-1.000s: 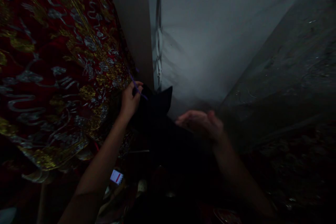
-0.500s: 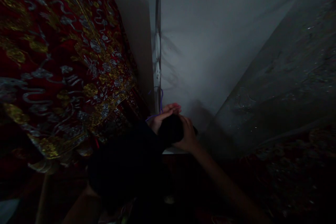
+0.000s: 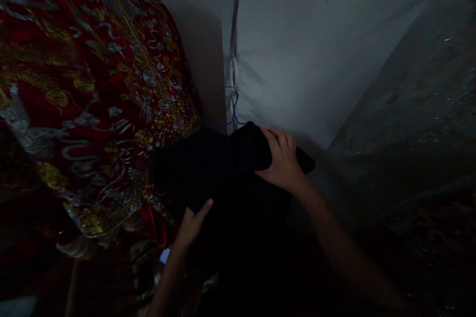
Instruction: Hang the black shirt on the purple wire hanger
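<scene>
A black garment (image 3: 208, 168) hangs on a thin purple hanger (image 3: 233, 111) in a dim corner. My right hand (image 3: 282, 161) grips the garment's right shoulder near the top, fingers curled over the cloth. Lower down, my left hand (image 3: 191, 223) lies against the garment's left side with its thumb out; its fingers are hidden behind the dark cloth. The garment's lower part fades into shadow.
A red robe with gold and silver embroidery (image 3: 89, 89) hangs close on the left. A pale wall (image 3: 305, 44) with a vertical strip (image 3: 232, 34) stands behind. A garment under clear plastic (image 3: 409, 109) hangs on the right. A small lit object (image 3: 164, 255) shows below.
The black garment has been spread out on the hanger. My left hand dropped from the hanger's top to the garment's lower left side. My right hand moved onto the right shoulder.
</scene>
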`<state>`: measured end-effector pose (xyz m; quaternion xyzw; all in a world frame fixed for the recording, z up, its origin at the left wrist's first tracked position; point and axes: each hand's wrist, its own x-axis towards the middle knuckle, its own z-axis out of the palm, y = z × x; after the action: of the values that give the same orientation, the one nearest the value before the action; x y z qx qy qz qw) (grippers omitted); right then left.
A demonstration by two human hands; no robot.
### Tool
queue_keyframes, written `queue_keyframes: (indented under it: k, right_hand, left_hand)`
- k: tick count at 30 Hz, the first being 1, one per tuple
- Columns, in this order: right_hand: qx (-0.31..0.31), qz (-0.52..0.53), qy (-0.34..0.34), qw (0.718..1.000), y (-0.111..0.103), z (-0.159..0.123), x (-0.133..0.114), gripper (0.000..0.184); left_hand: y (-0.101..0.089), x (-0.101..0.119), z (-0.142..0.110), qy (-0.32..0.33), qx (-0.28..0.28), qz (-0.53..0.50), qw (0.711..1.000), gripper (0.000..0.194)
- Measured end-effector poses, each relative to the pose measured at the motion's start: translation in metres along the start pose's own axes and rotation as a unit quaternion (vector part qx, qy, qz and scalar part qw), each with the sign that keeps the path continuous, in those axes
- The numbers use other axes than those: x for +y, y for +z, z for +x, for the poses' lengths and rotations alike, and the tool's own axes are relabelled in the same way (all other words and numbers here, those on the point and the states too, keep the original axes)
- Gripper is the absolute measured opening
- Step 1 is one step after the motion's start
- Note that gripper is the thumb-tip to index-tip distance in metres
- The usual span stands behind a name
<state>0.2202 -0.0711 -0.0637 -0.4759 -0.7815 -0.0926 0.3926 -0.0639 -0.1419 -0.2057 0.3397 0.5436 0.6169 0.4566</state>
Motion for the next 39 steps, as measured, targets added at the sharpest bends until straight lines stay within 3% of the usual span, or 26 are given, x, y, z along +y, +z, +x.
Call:
queue_keyframes:
  k: [3, 5, 7, 9, 11, 13, 17, 20, 26, 30, 33, 37, 39]
  right_hand:
    - [0.043, 0.075, 0.029, 0.996, 0.020, -0.035, -0.016, 0.092]
    - [0.114, 0.148, 0.131, 0.974, 0.042, -0.067, -0.029, 0.064]
    - [0.168, 0.242, 0.288, 0.911, 0.072, -0.099, -0.043, 0.032]
    - [0.056, 0.360, 0.372, 0.854, 0.102, -0.125, -0.057, 0.034]
    - [-0.039, 0.438, 0.380, 0.814, 0.126, -0.140, -0.067, 0.036]
    - [-0.095, 0.478, 0.364, 0.794, 0.137, -0.144, -0.072, 0.036]
    - [-0.164, 0.509, 0.325, 0.780, 0.131, -0.138, -0.071, 0.029]
    - [-0.179, 0.529, 0.304, 0.772, 0.124, -0.140, -0.070, 0.027]
    - [-0.209, 0.546, 0.347, 0.734, 0.115, -0.158, -0.072, 0.031]
    - [-0.192, 0.555, 0.365, 0.722, 0.102, -0.165, -0.070, 0.031]
    - [-0.169, 0.538, 0.374, 0.736, 0.090, -0.168, -0.069, 0.028]
    - [-0.085, 0.508, 0.393, 0.762, 0.079, -0.169, -0.064, 0.025]
    - [-0.081, 0.506, 0.401, 0.760, 0.076, -0.170, -0.058, 0.024]
  left_hand:
    - [0.009, -0.020, -0.010, -0.024, 0.008, 0.004, 1.000, 0.065]
    - [0.015, -0.030, -0.016, -0.086, 0.026, -0.026, 0.996, 0.063]
    - [0.020, -0.035, -0.022, -0.153, 0.022, -0.055, 0.986, 0.060]
    - [0.023, -0.035, -0.028, -0.200, -0.011, -0.071, 0.977, 0.054]
    - [0.024, -0.031, -0.031, -0.214, -0.044, -0.079, 0.973, 0.050]
    - [0.023, -0.025, -0.033, -0.217, -0.055, -0.087, 0.971, 0.047]
    - [0.018, -0.015, -0.032, -0.246, -0.046, -0.092, 0.964, 0.042]
    - [0.018, -0.009, -0.035, -0.260, -0.050, -0.094, 0.960, 0.039]
    - [0.026, -0.005, -0.048, -0.285, -0.070, -0.099, 0.951, 0.046]
    - [0.031, -0.009, -0.058, -0.261, -0.045, -0.105, 0.959, 0.049]
    - [0.042, -0.010, -0.068, -0.257, -0.063, -0.106, 0.958, 0.048]
    - [0.060, -0.008, -0.077, -0.259, -0.107, -0.096, 0.955, 0.047]
    - [0.062, -0.011, -0.076, -0.240, -0.088, -0.090, 0.962, 0.048]
